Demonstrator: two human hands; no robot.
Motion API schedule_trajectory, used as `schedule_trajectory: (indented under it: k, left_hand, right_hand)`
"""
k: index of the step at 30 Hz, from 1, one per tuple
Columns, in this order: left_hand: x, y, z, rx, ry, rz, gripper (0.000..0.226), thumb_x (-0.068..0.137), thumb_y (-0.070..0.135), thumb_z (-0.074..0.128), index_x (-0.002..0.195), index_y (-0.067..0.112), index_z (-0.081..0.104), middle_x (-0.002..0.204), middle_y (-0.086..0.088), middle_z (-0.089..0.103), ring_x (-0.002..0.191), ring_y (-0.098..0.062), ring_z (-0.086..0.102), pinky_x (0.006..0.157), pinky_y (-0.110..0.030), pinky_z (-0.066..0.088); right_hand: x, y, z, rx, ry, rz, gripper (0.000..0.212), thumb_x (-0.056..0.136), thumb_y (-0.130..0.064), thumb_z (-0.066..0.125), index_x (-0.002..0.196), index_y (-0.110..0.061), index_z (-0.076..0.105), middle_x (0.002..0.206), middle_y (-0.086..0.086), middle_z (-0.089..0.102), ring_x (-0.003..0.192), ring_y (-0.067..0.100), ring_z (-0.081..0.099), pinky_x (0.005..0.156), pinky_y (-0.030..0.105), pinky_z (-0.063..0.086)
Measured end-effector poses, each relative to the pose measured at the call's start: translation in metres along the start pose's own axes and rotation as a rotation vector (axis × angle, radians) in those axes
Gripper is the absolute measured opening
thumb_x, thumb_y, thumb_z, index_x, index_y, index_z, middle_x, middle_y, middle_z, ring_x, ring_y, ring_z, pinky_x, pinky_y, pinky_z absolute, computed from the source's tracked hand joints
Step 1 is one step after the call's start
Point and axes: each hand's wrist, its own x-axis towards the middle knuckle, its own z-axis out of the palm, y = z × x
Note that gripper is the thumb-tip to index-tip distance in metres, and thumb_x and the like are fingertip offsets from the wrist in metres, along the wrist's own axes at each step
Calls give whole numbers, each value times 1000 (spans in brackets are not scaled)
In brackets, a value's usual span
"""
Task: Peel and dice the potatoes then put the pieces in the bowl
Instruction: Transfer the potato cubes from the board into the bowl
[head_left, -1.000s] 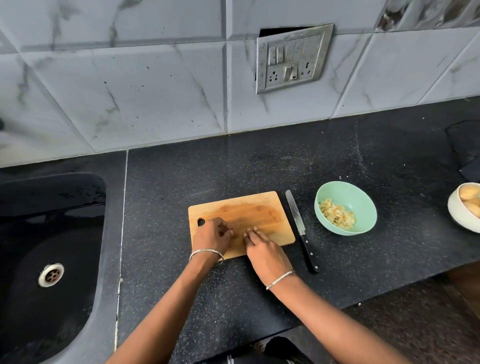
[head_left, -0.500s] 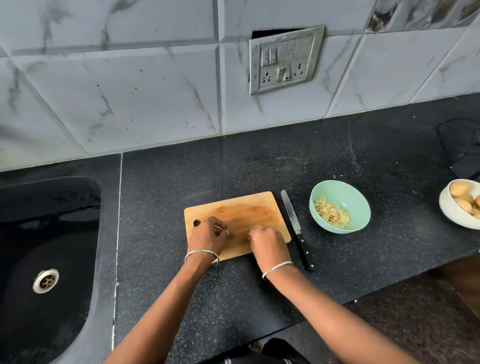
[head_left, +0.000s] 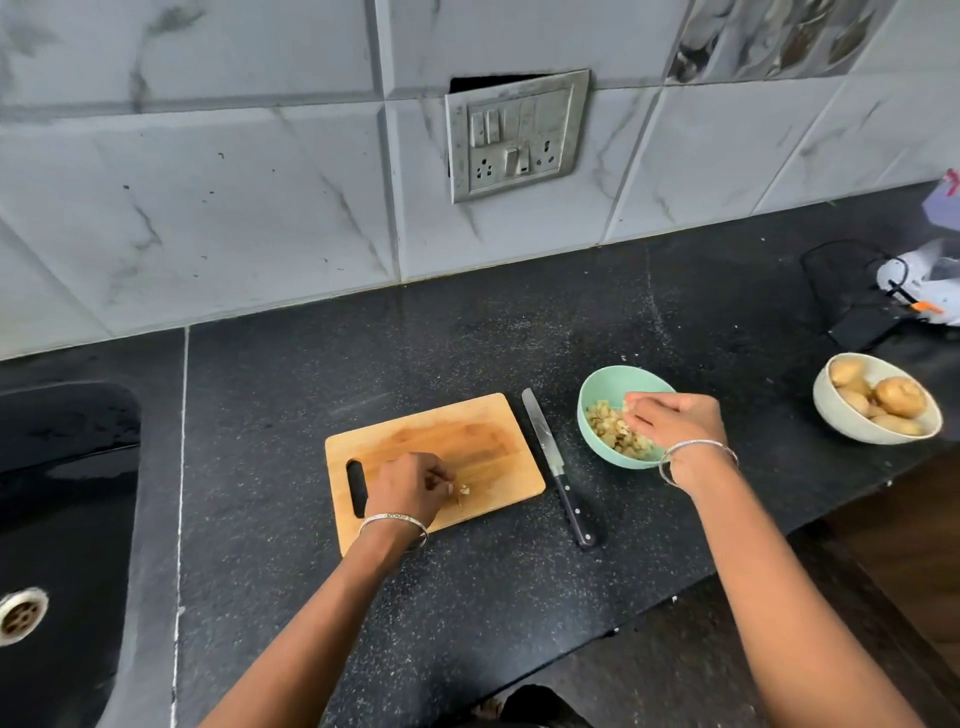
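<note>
- the left hand (head_left: 410, 486) rests on the near half of the wooden cutting board (head_left: 441, 436), at about 7 o'clock from the board's middle, beside its handle slot.
- its fingers are curled, with the tips at a few potato bits (head_left: 462, 489) on the wood; i cannot tell whether they pinch the bits or only touch them.
- the right hand (head_left: 675, 423) hangs over the green bowl (head_left: 605, 384), covering its 3 to 5 o'clock rim.
- its fingers are drawn together and point toward 9 o'clock, nipping a pale piece (head_left: 627, 401) at the tips.
- the diced potato (head_left: 613, 434) lies heaped in the bottom of the green bowl, partly under the right hand.
- the knife (head_left: 558, 467) lies flat on the black counter (head_left: 467, 338), between board and green bowl, just at the board's 3 o'clock edge, blade toward 12, black handle toward 6; neither hand touches it.
- a white bowl (head_left: 844, 421) with whole potatoes (head_left: 900, 397) stands well apart at 3 o'clock from the green bowl.
- a black sink (head_left: 67, 467) lies at 9 o'clock from the board.
- a switch plate (head_left: 517, 135) sits on the tiled wall at 12 o'clock.
</note>
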Motion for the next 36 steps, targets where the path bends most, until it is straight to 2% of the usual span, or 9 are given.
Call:
schedule_trajectory:
  k: [3,5,8,11,18,25,28,30,36]
  left_hand:
    - [0,5,2,54,-18,23,10,82,17,73,88,24,73,79,11,70,73,-4,61,59,-15,40]
    - [2,6,2,69,-22,28,10,82,15,72,90,23,73,79,9,72,75,-6,64,60,-16,40]
    - [2,6,3,83,-30,40,8,81,17,74,88,22,73,75,10,72,73,-3,65,62,-17,48]
    - [3,8,4,124,-46,29,9,79,24,77,87,24,72,74,13,70,76,-5,65,68,-27,55]
    - [1,10,4,122,84,4,13,89,21,60,87,26,73,90,5,72,85,-22,66,71,-33,53]
    - [-9,-7,-3,41,181,-63,17,89,16,57,94,26,71,92,4,73,90,-21,66,79,-37,53]
    - [-13,-10,-4,9,203,-79,15,89,16,59,94,25,71,92,5,73,91,-19,67,78,-34,53]
    - [-16,-11,-5,-1,217,-90,14,90,17,61,95,24,71,92,4,73,91,-19,66,80,-34,52]
    - [-18,-12,-9,-27,251,-95,13,89,16,62,96,23,70,89,3,72,87,-18,65,75,-27,49]
  right_hand:
    - [13,8,-4,-676,-12,-234,16,87,-12,67,98,-11,78,102,8,74,99,31,66,93,40,52]
    - [12,9,-1,-916,56,-357,21,87,-6,63,96,-16,79,103,10,74,99,38,63,92,40,51]
    - [-2,3,6,-954,237,-423,18,82,-1,65,83,-13,78,92,14,73,88,38,65,80,43,54]
    - [-19,-1,17,-915,237,-537,14,80,1,65,81,-7,76,91,14,70,85,36,63,76,41,52]
    - [-88,35,78,-845,-465,-730,16,90,-17,65,103,-19,75,103,-4,70,93,12,63,89,23,48]
    - [-109,84,117,-1083,-611,-937,31,94,-6,54,124,-4,64,129,12,61,120,29,55,103,31,43]
    - [-121,87,120,-1150,-525,-1031,33,61,-2,85,92,-4,76,92,10,73,89,24,68,68,28,58]
    - [-124,88,123,-1228,-476,-1075,27,52,-2,88,75,-8,75,74,4,69,72,19,64,51,27,56]
    - [-130,86,129,-1286,-388,-1156,25,48,1,85,61,-11,67,61,4,60,62,20,60,47,27,51]
